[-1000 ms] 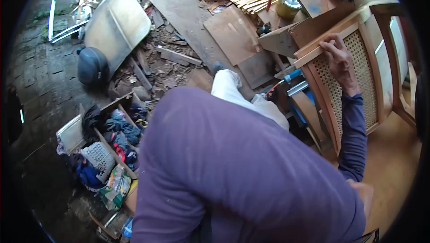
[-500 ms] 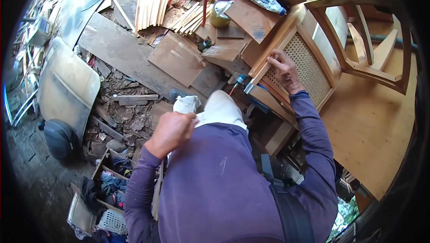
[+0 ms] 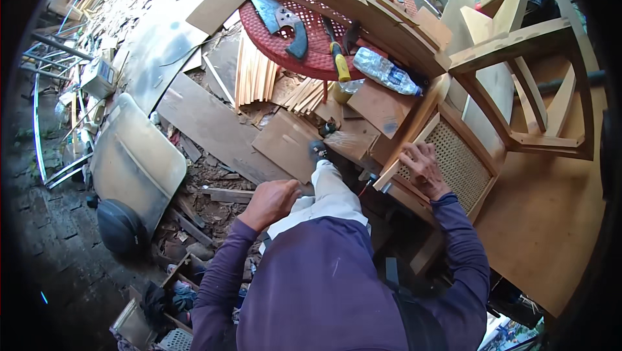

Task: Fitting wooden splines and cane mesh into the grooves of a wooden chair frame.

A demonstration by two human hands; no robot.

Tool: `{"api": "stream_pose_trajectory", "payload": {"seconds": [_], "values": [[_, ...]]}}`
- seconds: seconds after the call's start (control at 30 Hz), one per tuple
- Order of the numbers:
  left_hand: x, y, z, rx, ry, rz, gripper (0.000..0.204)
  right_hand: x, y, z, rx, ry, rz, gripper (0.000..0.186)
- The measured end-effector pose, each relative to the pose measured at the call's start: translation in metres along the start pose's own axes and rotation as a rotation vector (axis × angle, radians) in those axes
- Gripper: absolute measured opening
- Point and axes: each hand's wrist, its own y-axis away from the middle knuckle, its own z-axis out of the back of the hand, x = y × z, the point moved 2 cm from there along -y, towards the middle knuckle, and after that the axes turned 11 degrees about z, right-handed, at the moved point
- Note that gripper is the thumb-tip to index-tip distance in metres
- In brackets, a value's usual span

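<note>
My right hand (image 3: 424,169) lies over the edge of a wooden frame with a woven cane panel (image 3: 457,157), its fingers curled round the light wooden rail (image 3: 407,158). A blue fitting with a thin red line (image 3: 369,181) sits just below the rail's near end. My left hand (image 3: 271,203) is closed in a fist above my white trouser leg (image 3: 334,195). Whatever it may hold is hidden by the fingers. Right of the panel, a bare wooden chair frame (image 3: 551,140) rests on a broad wooden board (image 3: 538,221).
A red woven table (image 3: 272,37) carries a handsaw (image 3: 295,30), a yellow-handled tool (image 3: 339,63) and, at its edge, a plastic bottle (image 3: 387,71). Thin wood strips (image 3: 254,72), flat boards (image 3: 214,121) and debris cover the ground. A dark helmet-like object (image 3: 121,226) lies at left.
The view has shifted, bringing the handsaw and my foot into sight. My right hand stays on the frame, its fingers slightly shifted; my left hand stays closed.
</note>
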Motion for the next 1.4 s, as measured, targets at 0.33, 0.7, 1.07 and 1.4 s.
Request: {"api": "stream_pose_trajectory", "payload": {"seconds": [0.33, 0.7, 1.07, 1.4], "values": [[-0.023, -0.119, 0.095, -0.314, 0.228, -0.107, 0.022, -0.01, -0.03, 0.031, -0.413, -0.147, -0.424, 0.034], [-0.059, -0.229, 0.146, -0.464, 0.088, -0.243, 0.019, -0.013, 0.053, -0.027, -0.396, -0.021, -0.716, 0.031], [-0.065, -0.185, 0.048, -0.131, 0.273, -0.235, 0.017, -0.029, 0.083, -0.045, -0.297, 0.072, -0.819, 0.034], [-0.042, -0.131, 0.011, -0.092, 0.286, -0.042, 0.015, -0.054, 0.068, -0.011, -0.441, 0.09, -0.774, 0.04]]}}
